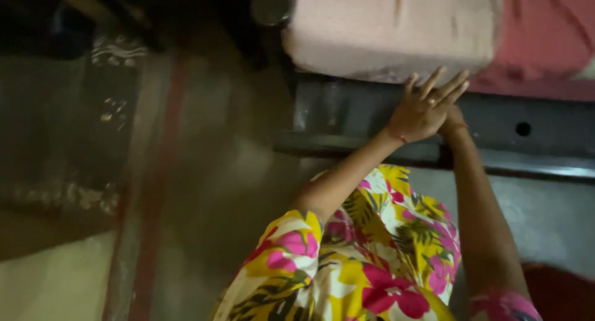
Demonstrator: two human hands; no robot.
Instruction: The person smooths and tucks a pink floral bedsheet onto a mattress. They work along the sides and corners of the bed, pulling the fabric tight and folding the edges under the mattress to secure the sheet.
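Pink mattress [396, 29] sits atop the dark metal bed frame [533, 132], its corner overhanging, while the left hand [424, 110] presses flat, fingers spread, gripping nothing, and the right hand [453, 117] is mostly hidden behind it.

The left hand [426, 109] is lying with fingers spread against the lower edge of a pale pink mattress [390, 29], above a dark metal bed rail [527, 132]. The right hand [453, 117] is sitting mostly hidden behind it, a red thread showing at each wrist. A yellow floral sleeve [359, 253] is covering the left arm
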